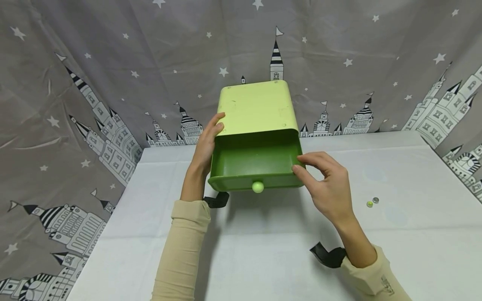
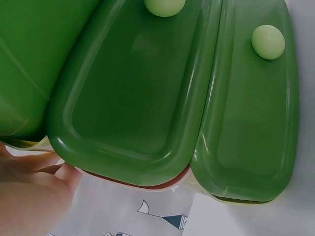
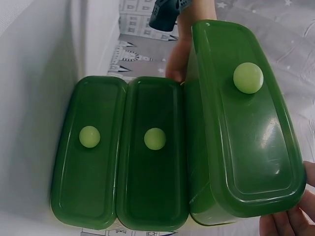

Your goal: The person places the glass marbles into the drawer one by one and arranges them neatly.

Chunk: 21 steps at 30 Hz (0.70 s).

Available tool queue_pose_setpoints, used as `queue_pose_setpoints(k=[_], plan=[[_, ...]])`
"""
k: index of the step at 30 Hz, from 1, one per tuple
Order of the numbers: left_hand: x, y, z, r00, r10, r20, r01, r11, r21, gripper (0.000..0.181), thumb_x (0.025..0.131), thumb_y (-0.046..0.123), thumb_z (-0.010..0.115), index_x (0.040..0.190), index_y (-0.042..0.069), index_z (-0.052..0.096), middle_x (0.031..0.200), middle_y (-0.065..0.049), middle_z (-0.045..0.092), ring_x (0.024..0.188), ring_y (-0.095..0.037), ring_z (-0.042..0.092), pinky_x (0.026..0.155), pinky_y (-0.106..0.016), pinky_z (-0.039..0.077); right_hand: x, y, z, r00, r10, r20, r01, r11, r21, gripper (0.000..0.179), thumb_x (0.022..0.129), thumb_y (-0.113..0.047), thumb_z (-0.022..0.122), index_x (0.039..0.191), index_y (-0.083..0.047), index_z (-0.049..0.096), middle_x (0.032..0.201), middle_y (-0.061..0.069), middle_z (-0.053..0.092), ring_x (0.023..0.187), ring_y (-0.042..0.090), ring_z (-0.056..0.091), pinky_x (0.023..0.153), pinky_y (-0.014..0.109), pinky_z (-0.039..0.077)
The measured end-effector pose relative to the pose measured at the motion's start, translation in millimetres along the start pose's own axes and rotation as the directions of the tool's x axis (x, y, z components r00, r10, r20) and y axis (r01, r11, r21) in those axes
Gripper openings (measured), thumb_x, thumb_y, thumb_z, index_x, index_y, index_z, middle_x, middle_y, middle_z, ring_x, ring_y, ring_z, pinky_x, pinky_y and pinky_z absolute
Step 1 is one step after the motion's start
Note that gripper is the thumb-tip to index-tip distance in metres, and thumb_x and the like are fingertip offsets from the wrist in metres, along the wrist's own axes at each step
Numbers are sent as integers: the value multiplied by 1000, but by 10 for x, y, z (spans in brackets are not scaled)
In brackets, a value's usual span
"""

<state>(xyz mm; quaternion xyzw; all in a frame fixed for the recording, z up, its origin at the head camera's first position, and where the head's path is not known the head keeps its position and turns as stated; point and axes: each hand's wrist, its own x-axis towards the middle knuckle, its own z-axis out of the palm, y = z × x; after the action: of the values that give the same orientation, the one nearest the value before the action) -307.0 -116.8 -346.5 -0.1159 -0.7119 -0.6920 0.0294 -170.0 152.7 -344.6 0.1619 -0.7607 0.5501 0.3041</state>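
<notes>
A small chest with a pale yellow-green shell (image 1: 256,108) stands at the back of the table. Its top green drawer (image 1: 234,182) is pulled out, and the part of its inside that shows holds nothing. On the drawer front sits a round light-green knob (image 1: 257,187). My left hand (image 1: 203,150) rests against the left side of the shell, fingertips at the upper edge. With thumb and fingers, my right hand (image 1: 328,186) pinches the right side of the pulled-out drawer near its front corner. Below, the middle drawer (image 3: 152,189) and bottom drawer (image 3: 86,187) are closed.
Two small round pieces, one yellow-green (image 1: 370,204) and one dark grey (image 1: 375,200), lie on the white tablecloth (image 1: 421,179) to the right. A grey curtain (image 1: 150,50) with stars and castles hangs behind. Black straps (image 1: 327,256) stick out at both wrists.
</notes>
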Motion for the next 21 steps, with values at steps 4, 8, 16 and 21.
queue_pose_setpoints(k=[4,8,16,21], plan=[[1,4,5,1000,0,1,0,1000,-5,49,104,34,44,151,19,41,159,4,26,140,-15,27,112,-42,27,1,-1,-8,1000,3,3,-3,1000,-3,20,80,10,76,99,8,73,97,11,68,94,22,64,89,23,48],[6,4,-4,1000,4,-6,-4,1000,17,49,104,34,44,151,18,41,159,4,26,142,-14,23,113,-41,23,3,4,-17,1000,12,5,-12,1000,0,20,80,10,76,99,8,73,97,10,68,94,18,64,89,23,49],[3,13,-3,1000,3,-10,-3,1000,16,49,104,34,44,151,18,41,159,5,26,143,-13,21,115,-41,20,17,34,-100,999,52,-3,-52,997,64,19,81,12,74,100,11,71,99,17,67,96,13,64,91,23,49],[6,16,-7,1000,8,-7,-8,1000,25,50,104,34,44,151,18,40,159,5,25,144,-13,19,116,-41,17,41,73,-176,998,68,-17,-67,998,18,19,82,11,73,101,10,72,99,15,68,96,10,63,89,20,49]])
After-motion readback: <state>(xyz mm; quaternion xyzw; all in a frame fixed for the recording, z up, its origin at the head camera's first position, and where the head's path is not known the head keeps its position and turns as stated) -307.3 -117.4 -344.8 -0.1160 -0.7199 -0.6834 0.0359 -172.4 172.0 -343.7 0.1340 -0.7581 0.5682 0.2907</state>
